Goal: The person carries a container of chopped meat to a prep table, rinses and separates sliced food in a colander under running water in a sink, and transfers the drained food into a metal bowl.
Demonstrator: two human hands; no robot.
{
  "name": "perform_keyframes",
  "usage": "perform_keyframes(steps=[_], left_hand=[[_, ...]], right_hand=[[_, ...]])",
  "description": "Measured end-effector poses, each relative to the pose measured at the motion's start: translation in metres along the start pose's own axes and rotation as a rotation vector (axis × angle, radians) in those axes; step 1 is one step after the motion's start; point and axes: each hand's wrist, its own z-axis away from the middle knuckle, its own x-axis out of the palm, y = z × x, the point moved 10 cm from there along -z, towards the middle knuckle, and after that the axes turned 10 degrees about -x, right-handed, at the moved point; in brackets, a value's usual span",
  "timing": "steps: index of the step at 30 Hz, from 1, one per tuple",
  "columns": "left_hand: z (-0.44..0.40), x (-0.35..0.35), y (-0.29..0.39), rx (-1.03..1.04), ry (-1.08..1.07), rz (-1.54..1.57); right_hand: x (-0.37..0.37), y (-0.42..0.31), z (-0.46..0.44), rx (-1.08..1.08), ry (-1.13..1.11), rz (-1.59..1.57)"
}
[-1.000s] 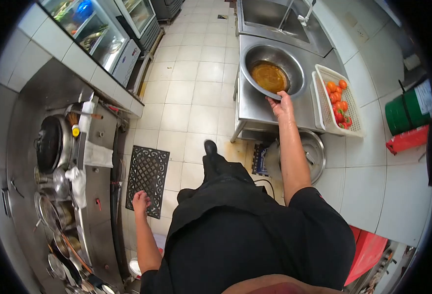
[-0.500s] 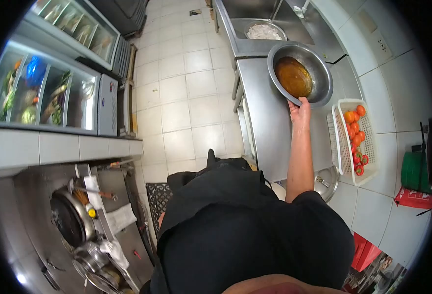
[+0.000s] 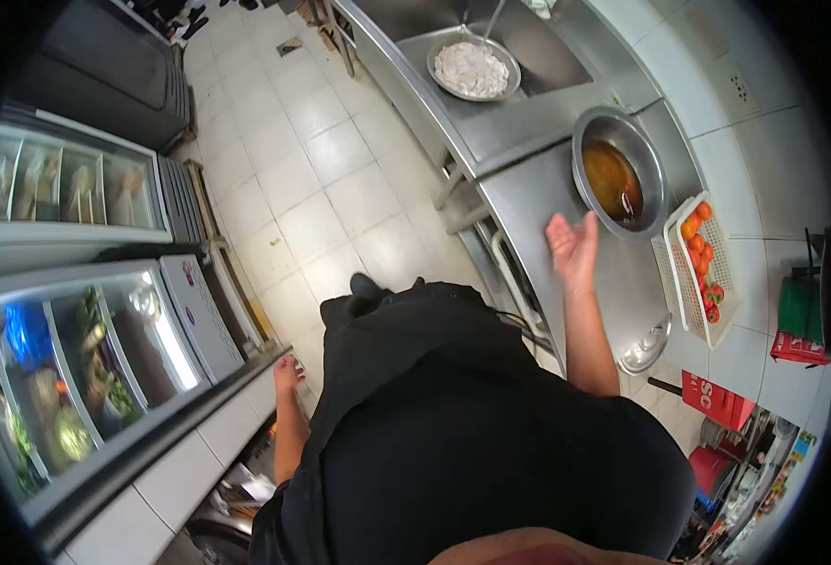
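Note:
On the steel counter stands a wide metal bowl holding amber-brown liquid. My right hand is just in front of the bowl, off its rim, fingers stretched and apart with nothing in them. Low on the left, my left hand hangs near the tiled ledge, its fingers loosely bent and nothing visible in it. In the sink sits a metal basin of whitish pieces; a thin stream, apparently water, falls at its far edge.
A white plastic basket with tomatoes and red peppers stands against the wall. A round metal lid lies at the counter's near end. Glass-topped display fridges line the left, beyond the tiled floor.
My right hand has let go of the bowl, which now stands farther right in view. My view has turned, and my left hand has come into sight.

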Motion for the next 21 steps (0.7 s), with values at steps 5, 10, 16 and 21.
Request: perform_keyframes(steps=[5,10,16,21], left_hand=[[-0.078,0.003,0.156,0.067,-0.053,-0.186],[-0.092,0.021,0.316,0.215,-0.063,-0.247],[-0.148,0.031,0.367,0.169,-0.114,-0.195],[-0.183,0.012,0.351,0.312,-0.011,-0.536]], right_hand=[[0.134,0.053,0.037,0.003,-0.250,0.185],[0.252,0.066,-0.035,-0.066,-0.428,0.215],[0.343,0.102,-0.230,-0.060,-0.453,0.338],[0.399,0.159,-0.416,-0.178,-0.469,1.036]])
